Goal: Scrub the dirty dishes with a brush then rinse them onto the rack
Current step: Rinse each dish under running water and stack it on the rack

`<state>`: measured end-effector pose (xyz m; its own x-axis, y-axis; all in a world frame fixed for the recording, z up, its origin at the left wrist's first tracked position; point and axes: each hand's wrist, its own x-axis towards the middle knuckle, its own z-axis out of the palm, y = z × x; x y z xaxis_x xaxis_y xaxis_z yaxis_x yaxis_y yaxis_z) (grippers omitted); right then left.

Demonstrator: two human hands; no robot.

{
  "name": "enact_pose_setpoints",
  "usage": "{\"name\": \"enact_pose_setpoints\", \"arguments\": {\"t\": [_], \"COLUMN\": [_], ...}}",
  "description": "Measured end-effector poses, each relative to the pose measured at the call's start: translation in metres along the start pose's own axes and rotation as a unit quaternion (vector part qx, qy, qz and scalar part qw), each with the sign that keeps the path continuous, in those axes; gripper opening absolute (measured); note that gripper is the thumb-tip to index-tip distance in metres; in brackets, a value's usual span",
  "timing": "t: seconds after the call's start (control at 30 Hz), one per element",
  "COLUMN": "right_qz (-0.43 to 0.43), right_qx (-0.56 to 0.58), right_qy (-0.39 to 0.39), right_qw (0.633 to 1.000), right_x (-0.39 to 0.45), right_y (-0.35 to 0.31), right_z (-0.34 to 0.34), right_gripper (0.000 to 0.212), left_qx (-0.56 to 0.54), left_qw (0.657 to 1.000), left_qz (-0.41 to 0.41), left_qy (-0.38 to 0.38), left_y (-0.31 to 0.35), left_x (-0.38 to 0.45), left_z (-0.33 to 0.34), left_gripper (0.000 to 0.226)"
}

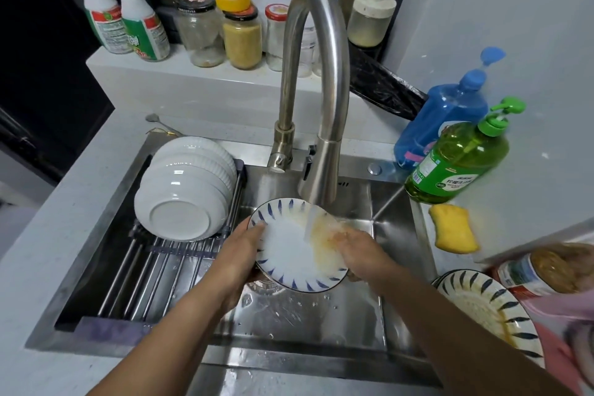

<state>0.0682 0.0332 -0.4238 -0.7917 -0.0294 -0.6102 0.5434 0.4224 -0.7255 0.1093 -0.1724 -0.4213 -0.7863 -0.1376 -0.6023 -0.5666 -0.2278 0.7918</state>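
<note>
Under the faucet (316,90), over the sink (395,235): one blue-rimmed plate (289,254), tilted, left hand (239,254) gripping its left rim. Right hand (360,247) rubbed the stained right side, fingers blurred by water, grip indeterminate. Rack (141,270) lay leftward, nearer the left hand.

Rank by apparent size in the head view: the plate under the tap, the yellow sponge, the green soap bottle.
1. Plate, largest.
2. Green soap bottle, though it stands farther away.
3. Yellow sponge, clearly smallest.
</note>
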Motion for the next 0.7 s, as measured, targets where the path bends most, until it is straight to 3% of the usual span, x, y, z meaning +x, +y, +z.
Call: {"name": "enact_pose_setpoints", "arguments": {"t": [0.1, 0.2, 0.27, 0.37, 0.47, 0.53, 0.6, 0.7], "right_qz": [0.037, 0.087, 0.085, 0.051, -0.02, -0.085, -0.153, -0.238], "right_qx": [0.063, 0.176, 0.19, 0.096, -0.014, -0.176, -0.318, -0.355], "right_qy": [0.027, 0.021, 0.003, 0.028, 0.123, 0.182, 0.235, 0.212], "right_qw": [0.997, 0.98, 0.978, 0.994, 0.992, 0.964, 0.906, 0.879], "right_x": [-0.002, -0.001, -0.002, 0.005, 0.024, 0.028, 0.024, 0.021], "right_y": [0.013, 0.028, 0.032, 0.027, 0.018, 0.01, 0.005, 0.005], "right_z": [0.019, 0.048, 0.057, 0.047, 0.029, 0.022, 0.023, 0.033], "right_gripper": [0.019, 0.018, 0.019, 0.018, 0.005, 0.006, 0.01, 0.018], "left_qx": [-0.068, -0.108, -0.108, -0.089, -0.044, -0.051, -0.079, -0.1], "left_qw": [0.998, 0.994, 0.993, 0.996, 0.999, 0.998, 0.995, 0.993], "left_qz": [-0.002, 0.028, 0.04, 0.018, -0.003, -0.032, -0.054, -0.059], "left_qy": [0.018, -0.003, 0.003, 0.023, 0.002, -0.011, -0.012, -0.022], "left_y": [-0.013, -0.034, -0.044, -0.038, -0.024, -0.021, -0.024, -0.031], "left_x": [-0.006, -0.022, -0.022, -0.01, -0.002, -0.002, -0.005, -0.005], "left_z": [0.008, 0.027, 0.029, 0.013, -0.002, -0.002, 0.002, 0.01], "left_gripper": [0.025, 0.054, 0.066, 0.063, 0.041, 0.029, 0.04, 0.053]}}
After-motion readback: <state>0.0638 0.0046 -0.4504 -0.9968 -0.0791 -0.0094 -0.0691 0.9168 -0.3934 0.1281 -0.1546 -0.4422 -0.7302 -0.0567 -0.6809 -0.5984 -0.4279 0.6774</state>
